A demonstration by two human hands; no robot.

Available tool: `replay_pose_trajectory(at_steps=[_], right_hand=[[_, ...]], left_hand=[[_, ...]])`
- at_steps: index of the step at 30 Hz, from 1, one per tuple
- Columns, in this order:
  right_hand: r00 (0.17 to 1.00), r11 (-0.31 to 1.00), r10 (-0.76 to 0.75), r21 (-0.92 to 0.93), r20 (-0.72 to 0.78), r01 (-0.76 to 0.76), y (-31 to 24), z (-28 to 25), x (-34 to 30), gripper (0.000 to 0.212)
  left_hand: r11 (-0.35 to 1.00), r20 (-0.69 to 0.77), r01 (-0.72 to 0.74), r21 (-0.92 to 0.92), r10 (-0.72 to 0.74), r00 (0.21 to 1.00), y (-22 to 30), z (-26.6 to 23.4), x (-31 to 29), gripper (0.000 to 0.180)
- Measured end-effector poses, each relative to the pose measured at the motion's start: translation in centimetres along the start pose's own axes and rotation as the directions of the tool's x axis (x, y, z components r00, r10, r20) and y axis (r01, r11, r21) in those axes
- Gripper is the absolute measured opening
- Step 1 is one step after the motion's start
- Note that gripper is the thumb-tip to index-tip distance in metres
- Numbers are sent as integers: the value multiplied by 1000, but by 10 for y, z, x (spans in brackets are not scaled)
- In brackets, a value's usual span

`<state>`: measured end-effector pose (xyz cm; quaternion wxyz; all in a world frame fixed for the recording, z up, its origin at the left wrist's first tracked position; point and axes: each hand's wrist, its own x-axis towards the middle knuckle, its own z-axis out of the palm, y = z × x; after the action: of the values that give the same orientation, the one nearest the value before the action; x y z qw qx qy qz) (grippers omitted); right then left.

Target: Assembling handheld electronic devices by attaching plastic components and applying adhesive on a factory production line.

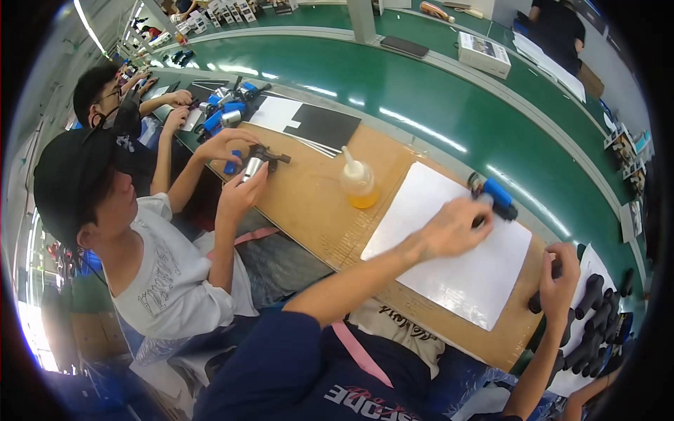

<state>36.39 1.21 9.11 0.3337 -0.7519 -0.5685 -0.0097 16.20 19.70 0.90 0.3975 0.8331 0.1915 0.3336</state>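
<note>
My left hand is over the white sheet, its fingers curled and slightly blurred around a small dark piece that I cannot make out. Just beyond it, a blue and black cylindrical device lies at the sheet's far edge. To the right, my right hand is closed around a black tubular grip, partly hidden by the fingers. Beside that hand, several similar black grips are heaped on a pale sheet. Left of my left hand stands a squeeze bottle with yellow liquid and a nozzle.
A brown board covers the bench under the sheet. At my left, a co-worker's hands hold a silver and black device. Black and white panels and several blue devices lie beyond. The green conveyor runs behind the board.
</note>
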Motion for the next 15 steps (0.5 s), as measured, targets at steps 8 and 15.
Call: replay_pose_trajectory(at_steps=[8,15], right_hand=[[895,904,-311,389,320,175,-108,104,34,32],[797,939,-296,312,526,144,-193,232,87,81]], left_hand=[[959,114,261,106,-273,955,65,-23,-171,29],[962,183,273,18,-271,945,90,-47,-187,41]])
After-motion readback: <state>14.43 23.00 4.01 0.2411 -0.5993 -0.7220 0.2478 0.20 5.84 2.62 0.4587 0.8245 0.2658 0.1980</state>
